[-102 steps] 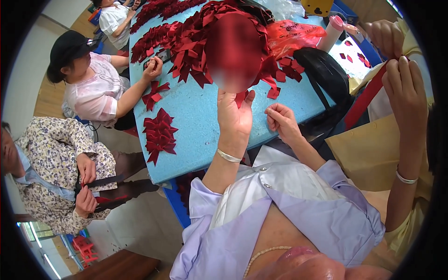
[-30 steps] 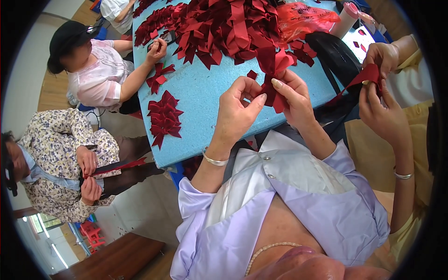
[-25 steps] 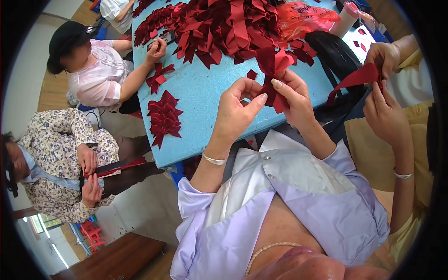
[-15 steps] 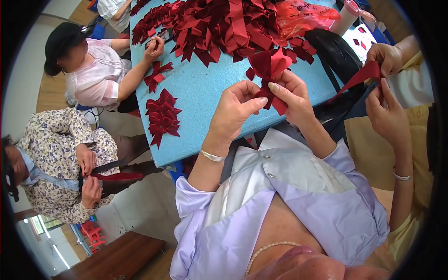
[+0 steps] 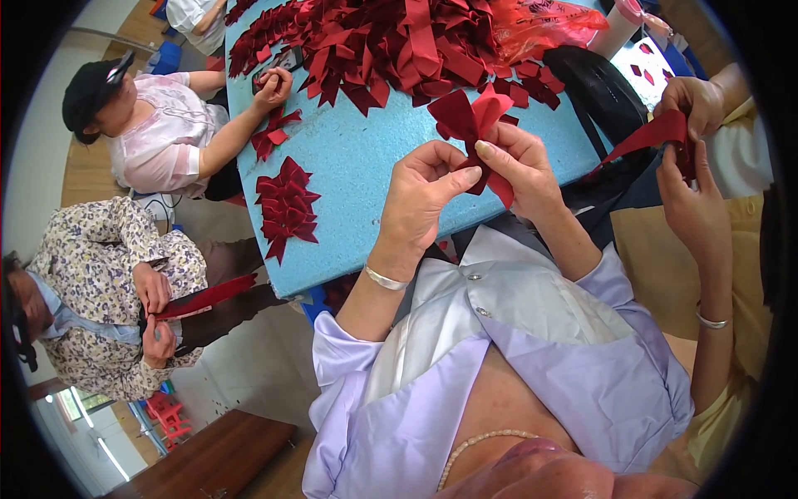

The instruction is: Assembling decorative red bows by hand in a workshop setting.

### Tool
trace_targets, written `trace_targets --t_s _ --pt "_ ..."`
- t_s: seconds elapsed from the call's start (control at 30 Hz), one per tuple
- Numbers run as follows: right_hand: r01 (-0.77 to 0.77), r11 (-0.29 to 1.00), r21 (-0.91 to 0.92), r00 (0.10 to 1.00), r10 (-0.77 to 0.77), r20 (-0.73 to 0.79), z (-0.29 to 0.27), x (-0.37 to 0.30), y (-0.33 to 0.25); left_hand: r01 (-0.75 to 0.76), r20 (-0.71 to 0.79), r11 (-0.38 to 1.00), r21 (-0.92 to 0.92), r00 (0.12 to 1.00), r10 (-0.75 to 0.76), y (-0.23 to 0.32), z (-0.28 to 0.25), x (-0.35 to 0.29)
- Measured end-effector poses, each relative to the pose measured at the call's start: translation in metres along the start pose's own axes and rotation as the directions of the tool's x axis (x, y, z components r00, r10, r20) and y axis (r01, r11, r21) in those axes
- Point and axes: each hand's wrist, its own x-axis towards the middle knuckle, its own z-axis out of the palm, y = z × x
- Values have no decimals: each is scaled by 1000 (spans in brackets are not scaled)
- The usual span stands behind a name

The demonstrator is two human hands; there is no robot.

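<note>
Between my two hands, just above the near edge of the blue table (image 5: 366, 158), is a dark red ribbon bow (image 5: 462, 119) with a brighter red underside. My left hand (image 5: 426, 187) pinches its middle from the left, thumb against curled fingers. From the right, my right hand (image 5: 522, 172) grips the same middle between thumb and fingers, and its thumb covers part of the knot. The bow's loops stand upward, and its tails hang below the fingers. To the left on the table lies a cluster of finished-looking bows (image 5: 288, 208).
A large heap of red bows (image 5: 391, 50) covers the far table, beside a red plastic bag (image 5: 540, 33) and a black bag (image 5: 594, 91). A co-worker at right handles a red ribbon (image 5: 648, 137). Two more people work at left, one holding a ribbon (image 5: 208, 298).
My hands stay on the bow, which has tilted and shifted slightly left, its loops now more spread. The co-worker at right has folded the ribbon over; the left one's ribbon has moved up.
</note>
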Motion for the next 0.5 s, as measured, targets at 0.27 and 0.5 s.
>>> trace_targets --t_s 0.27,0.5 --pt "-163 987 2 970 159 185 -17 -1 -5 -163 80 986 -43 983 166 -10 -3 -3" --pt "-107 992 -67 992 111 59 -26 2 -5 6 103 995 97 995 -16 11 3 -12"
